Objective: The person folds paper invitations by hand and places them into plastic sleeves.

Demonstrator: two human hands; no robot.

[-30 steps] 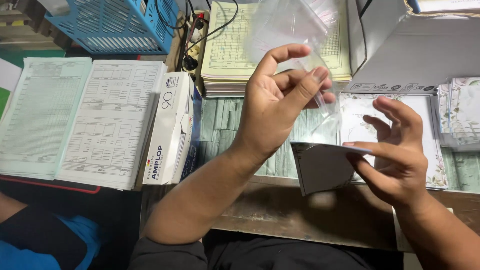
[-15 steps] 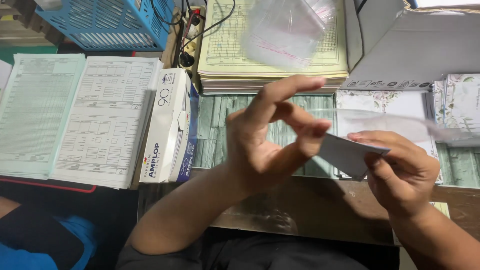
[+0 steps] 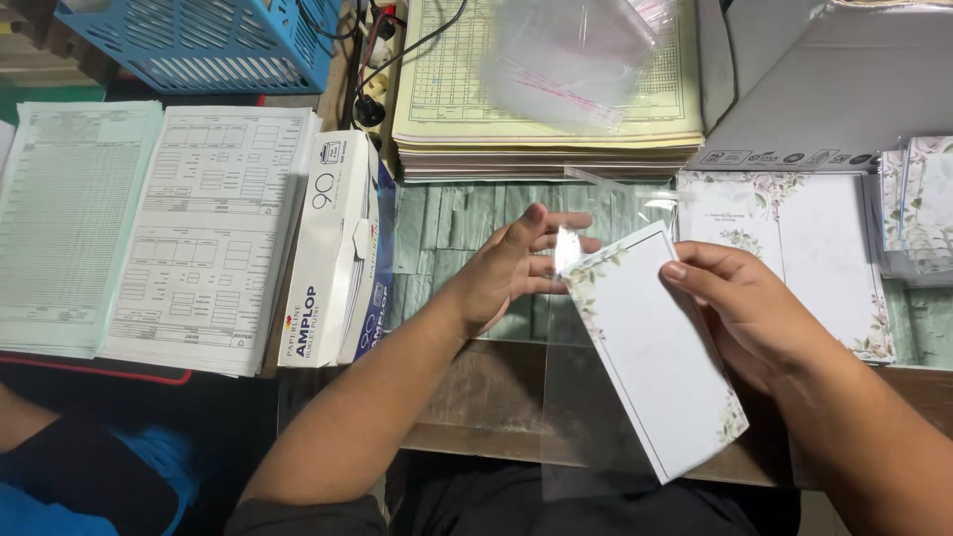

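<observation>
**Desk and surroundings: inventory**

A wooden desk (image 3: 476,397), worn brown at its near edge, is carrying a covering printed with pale green planks (image 3: 437,238). A blue plastic basket (image 3: 199,40) is sitting at the far left corner. Printed form sheets (image 3: 149,228) are lying spread on the left (a red edge is showing beneath them). A long white carton (image 3: 323,248) is lying beside them. A stack of yellowish ledger paper (image 3: 447,89) is resting at the back, with black cables (image 3: 397,50) trailing alongside. A grey cardboard box (image 3: 844,89) is occupying the far right. Light is falling evenly from above.

Open tabletop (image 3: 447,233) between white box (image 3: 323,258), paper stack (image 3: 546,149) and floral cards (image 3: 794,238).
</observation>
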